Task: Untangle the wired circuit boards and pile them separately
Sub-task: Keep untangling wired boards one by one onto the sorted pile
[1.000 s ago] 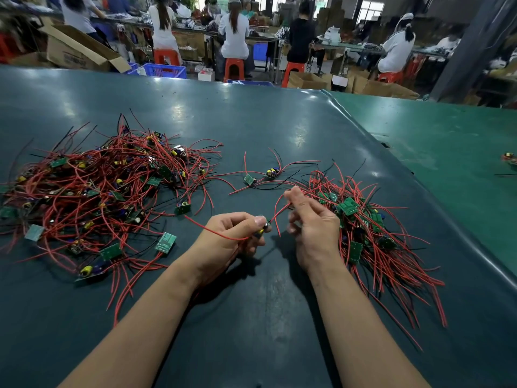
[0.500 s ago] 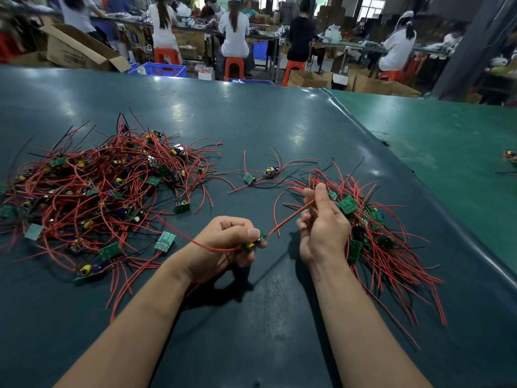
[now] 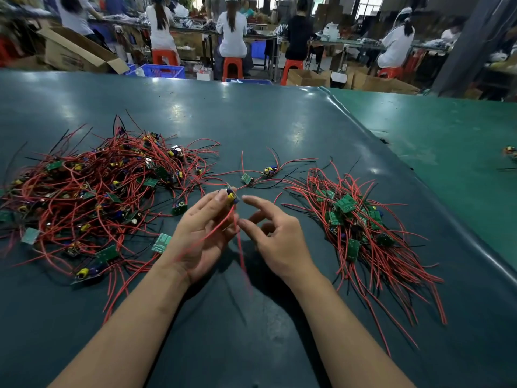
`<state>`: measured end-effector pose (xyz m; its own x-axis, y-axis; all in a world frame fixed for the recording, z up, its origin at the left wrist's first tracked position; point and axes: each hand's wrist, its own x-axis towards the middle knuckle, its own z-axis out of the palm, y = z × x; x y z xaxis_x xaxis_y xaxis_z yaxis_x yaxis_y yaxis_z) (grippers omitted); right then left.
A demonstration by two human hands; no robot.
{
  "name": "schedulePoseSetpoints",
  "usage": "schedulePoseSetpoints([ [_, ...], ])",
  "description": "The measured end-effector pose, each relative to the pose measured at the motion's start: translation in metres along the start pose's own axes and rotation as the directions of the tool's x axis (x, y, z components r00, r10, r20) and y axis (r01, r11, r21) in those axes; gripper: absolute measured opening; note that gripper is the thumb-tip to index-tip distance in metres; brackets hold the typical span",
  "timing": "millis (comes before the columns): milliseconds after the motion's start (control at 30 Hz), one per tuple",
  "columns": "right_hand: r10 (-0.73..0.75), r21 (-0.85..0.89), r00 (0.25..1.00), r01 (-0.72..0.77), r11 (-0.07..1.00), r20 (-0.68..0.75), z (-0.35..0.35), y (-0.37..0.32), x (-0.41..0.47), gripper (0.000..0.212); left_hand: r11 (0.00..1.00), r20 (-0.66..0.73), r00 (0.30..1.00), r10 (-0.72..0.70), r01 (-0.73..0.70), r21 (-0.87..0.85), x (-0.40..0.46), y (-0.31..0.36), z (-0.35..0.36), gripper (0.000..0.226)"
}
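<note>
A big tangled heap of small green circuit boards with red and black wires (image 3: 92,197) lies at the left of the dark green table (image 3: 251,124). A tidier pile of sorted boards (image 3: 358,225) lies at the right, its wires trailing toward me. My left hand (image 3: 204,233) is raised in the middle, palm up, with one wired board (image 3: 231,198) pinched at its fingertips; that board's red wires (image 3: 240,247) hang down blurred. My right hand (image 3: 277,236) sits just right of it, fingers spread, with thumb and forefinger beside the hanging wires; whether they touch is unclear.
Two loose boards with wires (image 3: 257,176) lie between the piles, beyond my hands. A lighter green table (image 3: 447,141) adjoins at the right with a stray board (image 3: 510,152) on it. Seated people, red stools and cardboard boxes (image 3: 75,51) fill the background.
My left hand lifted the board up and turned palm up. My right hand let go of the stretched red wire, opened, and the wires now dangle.
</note>
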<state>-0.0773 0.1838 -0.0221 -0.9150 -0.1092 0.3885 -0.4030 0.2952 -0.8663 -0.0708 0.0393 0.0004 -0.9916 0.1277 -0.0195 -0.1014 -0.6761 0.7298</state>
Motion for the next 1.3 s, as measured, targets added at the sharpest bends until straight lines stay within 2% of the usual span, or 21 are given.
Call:
schedulePoseSetpoints([
  [100, -0.047, 0.062, 0.998, 0.049, 0.997, -0.035, 0.0, -0.003, 0.001, 0.042, 1.0, -0.068, 0.998, 0.01, -0.009, 0.017, 0.003, -0.003, 0.0, 0.008],
  [200, -0.049, 0.083, 0.998, 0.053, 0.995, -0.05, 0.002, -0.003, 0.0, 0.034, 0.998, -0.106, 0.994, 0.015, -0.007, 0.069, 0.005, -0.004, 0.0, 0.004],
  [300, 0.065, 0.348, 0.997, -0.043, 0.936, -0.051, 0.001, -0.008, 0.003, 0.022, 0.981, -0.131, 0.989, 0.068, -0.042, 0.19, 0.006, -0.007, -0.003, 0.017],
  [367, 0.148, 0.427, 0.987, -0.106, 0.898, -0.066, -0.001, -0.011, 0.004, 0.014, 0.956, -0.094, 0.988, 0.123, -0.093, 0.278, 0.005, -0.009, -0.003, 0.018],
  [433, 0.283, 0.547, 0.956, -0.193, 0.815, -0.084, -0.003, -0.012, 0.006, 0.008, 0.935, -0.038, 0.988, 0.15, -0.129, 0.33, 0.004, -0.013, -0.001, 0.015],
  [500, 0.403, 0.665, 0.913, -0.266, 0.698, -0.058, -0.005, -0.012, 0.009, 0.01, 0.915, -0.012, 0.99, 0.142, -0.126, 0.383, 0.004, -0.016, -0.001, 0.019],
  [567, 0.439, 0.722, 0.899, -0.297, 0.626, -0.011, -0.004, -0.011, 0.009, 0.007, 0.907, -0.013, 0.991, 0.132, -0.116, 0.404, 0.003, -0.017, -0.002, 0.028],
  [633, 0.42, 0.687, 0.907, -0.329, 0.648, 0.039, -0.003, -0.011, 0.008, 0.002, 0.913, -0.027, 0.99, 0.138, -0.116, 0.39, 0.004, -0.017, -0.003, 0.031],
  [733, 0.405, 0.616, 0.914, -0.336, 0.713, 0.029, 0.0, -0.01, 0.007, 0.011, 0.917, -0.036, 0.989, 0.146, -0.122, 0.379, 0.004, -0.015, -0.004, 0.034],
  [900, 0.395, 0.573, 0.908, -0.249, 0.781, -0.143, -0.004, -0.008, 0.01, 0.015, 0.903, -0.06, 0.984, 0.17, -0.131, 0.41, 0.006, -0.016, -0.003, 0.028],
  [1033, 0.415, 0.624, 0.86, -0.154, 0.766, -0.296, -0.013, -0.005, 0.016, 0.024, 0.915, -0.056, 0.983, 0.177, -0.143, 0.378, 0.007, -0.014, -0.001, 0.022],
  [1200, 0.462, 0.706, 0.809, -0.085, 0.703, -0.363, -0.016, -0.003, 0.018, 0.042, 0.923, -0.041, 0.982, 0.187, -0.161, 0.35, 0.009, -0.013, -0.002, 0.011],
  [1300, 0.446, 0.676, 0.767, -0.021, 0.737, -0.461, -0.018, -0.002, 0.019, 0.038, 0.931, -0.048, 0.98, 0.191, -0.165, 0.325, 0.009, -0.012, -0.004, 0.011],
])
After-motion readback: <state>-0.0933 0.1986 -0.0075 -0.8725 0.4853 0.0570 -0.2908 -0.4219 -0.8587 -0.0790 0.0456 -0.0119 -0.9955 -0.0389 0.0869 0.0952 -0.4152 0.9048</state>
